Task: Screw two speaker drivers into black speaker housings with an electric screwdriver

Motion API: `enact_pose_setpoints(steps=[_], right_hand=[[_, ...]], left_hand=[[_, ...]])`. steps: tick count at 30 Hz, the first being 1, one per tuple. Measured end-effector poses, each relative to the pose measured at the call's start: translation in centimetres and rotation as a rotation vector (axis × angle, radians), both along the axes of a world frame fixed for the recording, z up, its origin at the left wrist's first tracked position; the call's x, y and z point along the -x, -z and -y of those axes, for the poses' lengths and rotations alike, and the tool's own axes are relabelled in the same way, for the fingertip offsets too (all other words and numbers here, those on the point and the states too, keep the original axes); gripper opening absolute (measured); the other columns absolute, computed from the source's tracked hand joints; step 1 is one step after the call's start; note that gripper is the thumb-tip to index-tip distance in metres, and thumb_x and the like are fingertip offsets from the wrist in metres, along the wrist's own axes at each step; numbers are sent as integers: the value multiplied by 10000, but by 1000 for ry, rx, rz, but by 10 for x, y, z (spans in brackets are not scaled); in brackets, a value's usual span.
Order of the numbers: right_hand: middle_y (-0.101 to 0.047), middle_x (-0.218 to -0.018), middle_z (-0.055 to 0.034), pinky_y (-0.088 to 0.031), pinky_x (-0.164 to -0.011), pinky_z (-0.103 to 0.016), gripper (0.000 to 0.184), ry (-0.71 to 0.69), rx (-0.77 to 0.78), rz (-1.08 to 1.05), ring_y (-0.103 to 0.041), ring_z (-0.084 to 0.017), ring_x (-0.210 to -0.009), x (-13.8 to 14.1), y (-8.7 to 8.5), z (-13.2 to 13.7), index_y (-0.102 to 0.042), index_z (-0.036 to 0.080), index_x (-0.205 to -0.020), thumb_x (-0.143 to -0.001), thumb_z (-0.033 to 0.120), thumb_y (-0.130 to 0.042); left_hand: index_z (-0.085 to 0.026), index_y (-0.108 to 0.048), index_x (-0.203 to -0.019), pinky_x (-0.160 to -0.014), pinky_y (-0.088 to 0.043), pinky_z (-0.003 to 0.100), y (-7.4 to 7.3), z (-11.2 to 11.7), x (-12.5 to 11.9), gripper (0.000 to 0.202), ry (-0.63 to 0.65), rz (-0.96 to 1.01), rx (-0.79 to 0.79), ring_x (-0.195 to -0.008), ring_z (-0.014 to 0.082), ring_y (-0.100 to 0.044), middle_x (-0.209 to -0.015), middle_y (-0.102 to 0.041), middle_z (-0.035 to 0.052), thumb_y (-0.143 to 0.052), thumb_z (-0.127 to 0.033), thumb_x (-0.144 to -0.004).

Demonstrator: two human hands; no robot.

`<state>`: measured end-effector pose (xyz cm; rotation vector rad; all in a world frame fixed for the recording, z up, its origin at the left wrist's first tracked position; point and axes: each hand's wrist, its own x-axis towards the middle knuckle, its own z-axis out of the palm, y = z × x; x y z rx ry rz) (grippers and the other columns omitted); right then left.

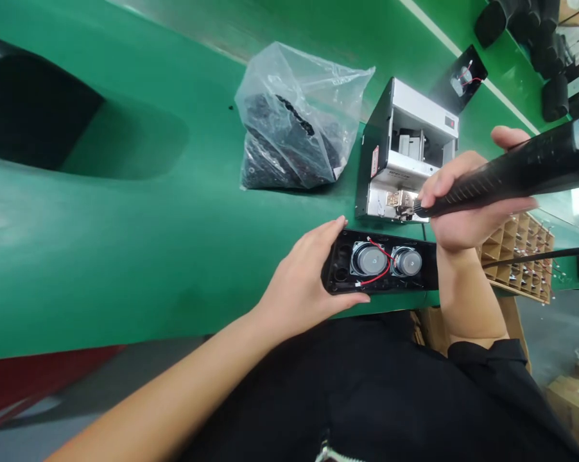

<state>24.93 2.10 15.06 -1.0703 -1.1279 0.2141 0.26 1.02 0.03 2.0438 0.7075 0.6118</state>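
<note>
My left hand (pixel 305 276) grips the left end of a black speaker housing (pixel 380 264) lying at the near edge of the green table (pixel 140 256). Inside the housing sit two round speaker drivers joined by red wires. My right hand (pixel 467 205) is wrapped round a black electric screwdriver (pixel 515 172). Its tip points into the opening of a small grey and black screw feeder box (pixel 405 154) just behind the housing.
A clear plastic bag (pixel 294 119) of black parts lies behind my left hand. A wooden compartment tray (pixel 523 256) stands to the right. Another black panel with a small part (pixel 460 80) and dark cylinders (pixel 540 38) lie at the far right.
</note>
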Motion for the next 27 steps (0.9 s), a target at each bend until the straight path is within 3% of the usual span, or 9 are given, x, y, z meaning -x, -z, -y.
enact_pose_setpoints(steps=[2, 6, 9, 13, 17, 20, 23, 27], right_hand=[[-548, -626, 98, -353, -349, -332, 607, 6, -21, 18, -406, -165, -368, 0, 4, 0, -661, 414, -1326, -1072, 954, -552], [-570, -667, 63, -413, -378, -330, 613, -27, -24, 23, -470, -169, -382, 1, 9, -1, -702, 447, -1463, -1075, 895, -547], [-546, -660, 70, -396, -361, -293, 637, -16, -50, 30, -455, -153, -363, 3, 11, -2, -704, 487, -1568, -1093, 889, -565], [-489, -637, 98, -351, -346, -232, 648, 10, -99, 58, -380, -105, -345, 5, 1, 7, -790, 512, -1509, -1091, 958, -575], [-671, -732, 58, -618, -522, -280, 481, -185, 74, -46, -631, -123, -481, 11, -26, 37, -924, 473, -1290, -1069, 862, -748], [-766, -773, 67, -694, -584, -310, 396, -298, 172, -88, -708, -151, -533, 24, -34, 53, -923, 503, -1296, -992, 756, -924], [-786, -753, 70, -663, -545, -303, 489, -259, 115, -89, -682, -161, -500, 42, -19, 52, -896, 489, -1362, -1006, 822, -866], [-765, -708, 67, -580, -487, -305, 637, -217, 43, -68, -634, -170, -468, 53, 18, 32, -863, 499, -1451, -1045, 948, -665]], left_hand=[[-339, -190, -1996, -1435, -551, 782, 4, 0, -1, 1462, 25, 16, -20, -1741, 545, -610, -1916, -585, 235, -1063, -737, -892], [-350, -163, -1997, -1441, -540, 755, 10, 4, -1, 1462, 15, 42, -48, -1745, 533, -600, -1932, -564, 233, -1032, -796, -908], [-341, -171, -1995, -1433, -540, 765, 11, 9, -5, 1512, -35, 47, -58, -1716, 537, -621, -1909, -586, 241, -1050, -824, -864], [-324, -123, -2001, -1414, -565, 757, 8, 8, -7, 1483, -12, 59, -77, -1728, 529, -615, -1908, -580, 259, -1015, -811, -921], [-297, -98, -2008, -1404, -583, 741, 5, 3, -7, 1480, 30, 66, -52, -1745, 527, -604, -1928, -562, 262, -984, -830, -949], [-286, -131, -2010, -1386, -605, 729, 7, 3, -8, 1513, 19, 97, -53, -1731, 531, -618, -1928, -567, 262, -1011, -844, -912], [-285, -150, -2013, -1383, -607, 724, 9, 3, -11, 1526, 14, 122, -72, -1724, 534, -623, -1924, -571, 263, -1021, -852, -897], [-296, -178, -2014, -1360, -625, 699, 11, 1, -13, 1507, 16, 182, -94, -1696, 524, -649, -1903, -599, 252, -977, -920, -898]])
